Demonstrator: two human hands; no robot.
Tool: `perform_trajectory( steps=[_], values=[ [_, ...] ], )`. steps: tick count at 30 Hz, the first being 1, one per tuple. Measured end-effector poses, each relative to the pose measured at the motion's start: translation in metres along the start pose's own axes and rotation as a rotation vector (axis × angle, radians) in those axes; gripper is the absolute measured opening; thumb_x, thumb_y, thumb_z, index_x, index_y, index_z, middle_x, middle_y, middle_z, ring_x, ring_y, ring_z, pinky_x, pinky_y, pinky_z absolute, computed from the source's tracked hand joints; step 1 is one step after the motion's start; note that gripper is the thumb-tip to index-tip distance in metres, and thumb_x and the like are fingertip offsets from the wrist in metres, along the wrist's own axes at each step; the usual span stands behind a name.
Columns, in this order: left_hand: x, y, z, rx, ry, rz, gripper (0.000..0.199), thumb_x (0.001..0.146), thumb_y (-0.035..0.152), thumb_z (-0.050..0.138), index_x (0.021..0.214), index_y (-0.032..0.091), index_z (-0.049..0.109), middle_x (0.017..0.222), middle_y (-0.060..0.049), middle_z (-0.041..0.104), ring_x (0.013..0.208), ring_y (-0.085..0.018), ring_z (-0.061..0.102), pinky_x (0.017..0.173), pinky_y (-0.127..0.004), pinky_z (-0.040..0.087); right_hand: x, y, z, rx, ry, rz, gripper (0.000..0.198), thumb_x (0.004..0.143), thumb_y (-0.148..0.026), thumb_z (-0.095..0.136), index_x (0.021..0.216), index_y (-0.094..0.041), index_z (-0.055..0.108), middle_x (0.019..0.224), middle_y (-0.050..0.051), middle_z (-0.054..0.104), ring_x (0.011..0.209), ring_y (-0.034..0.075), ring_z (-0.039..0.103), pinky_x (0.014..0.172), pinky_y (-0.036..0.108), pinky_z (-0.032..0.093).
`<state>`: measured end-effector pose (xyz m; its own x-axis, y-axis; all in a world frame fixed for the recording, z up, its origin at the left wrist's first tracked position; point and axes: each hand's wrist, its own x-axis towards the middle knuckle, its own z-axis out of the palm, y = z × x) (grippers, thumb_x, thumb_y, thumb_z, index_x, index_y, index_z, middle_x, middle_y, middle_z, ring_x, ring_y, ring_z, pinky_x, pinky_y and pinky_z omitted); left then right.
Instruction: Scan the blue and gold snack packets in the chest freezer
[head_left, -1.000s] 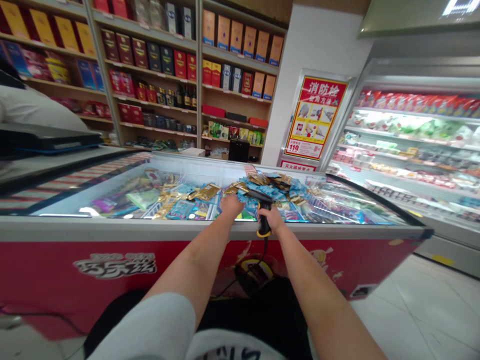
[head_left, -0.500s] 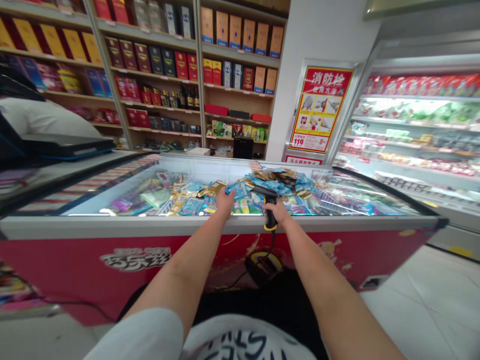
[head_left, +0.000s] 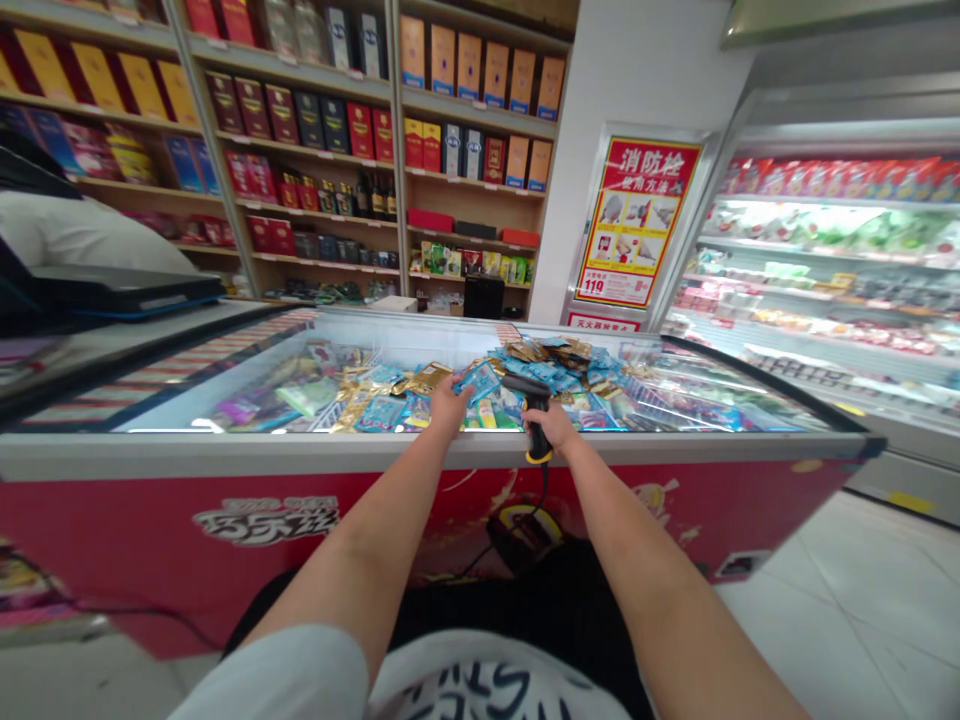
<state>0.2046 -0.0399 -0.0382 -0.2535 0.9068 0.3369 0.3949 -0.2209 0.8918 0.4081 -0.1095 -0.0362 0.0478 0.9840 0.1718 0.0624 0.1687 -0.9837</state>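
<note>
L hand [head_left: 448,405] is closed on the near L edge of a blue pkt [head_left: 481,379], w/ the rest sticking out up & R of the grip, over the freezer [head_left: 300,455]. R hand [head_left: 555,424] is wrapped round the handle of the scanner [head_left: 526,386], nose twd the pkt & just beside it; heap [head_left: 574,362] of gold & blue pkts lies beyond.

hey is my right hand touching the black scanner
Touching: the head view shows the right hand gripping the black scanner by its handle.
</note>
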Motion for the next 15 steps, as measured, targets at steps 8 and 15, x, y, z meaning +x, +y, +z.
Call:
perform_trajectory(
  steps=[8, 15],
  values=[
    [-0.0025, 0.0044, -0.0007, 0.083, -0.03, 0.034, 0.035, 0.075, 0.035, 0.064, 0.105, 0.017, 0.066, 0.079, -0.002, 0.063, 0.073, -0.017, 0.058, 0.07, -0.028, 0.046, -0.0012, -0.0005, -0.0001, 0.001, -0.006, -0.01, 0.015, 0.058, -0.028, 0.066, 0.066, -0.017, 0.06, 0.049, -0.001, 0.058, 0.044, 0.014, 0.051, 0.046, 0.027, 0.043],
    [-0.0017, 0.0017, 0.0003, 0.113, -0.051, 0.055, 0.035, 0.076, 0.035, 0.063, 0.106, 0.017, 0.066, 0.08, -0.002, 0.064, 0.073, -0.018, 0.059, 0.068, -0.028, 0.045, -0.0002, 0.0012, 0.0001, -0.002, -0.004, -0.002, 0.015, 0.058, -0.029, 0.066, 0.065, -0.018, 0.059, 0.05, -0.001, 0.058, 0.043, 0.014, 0.051, 0.045, 0.027, 0.043]
  ],
)
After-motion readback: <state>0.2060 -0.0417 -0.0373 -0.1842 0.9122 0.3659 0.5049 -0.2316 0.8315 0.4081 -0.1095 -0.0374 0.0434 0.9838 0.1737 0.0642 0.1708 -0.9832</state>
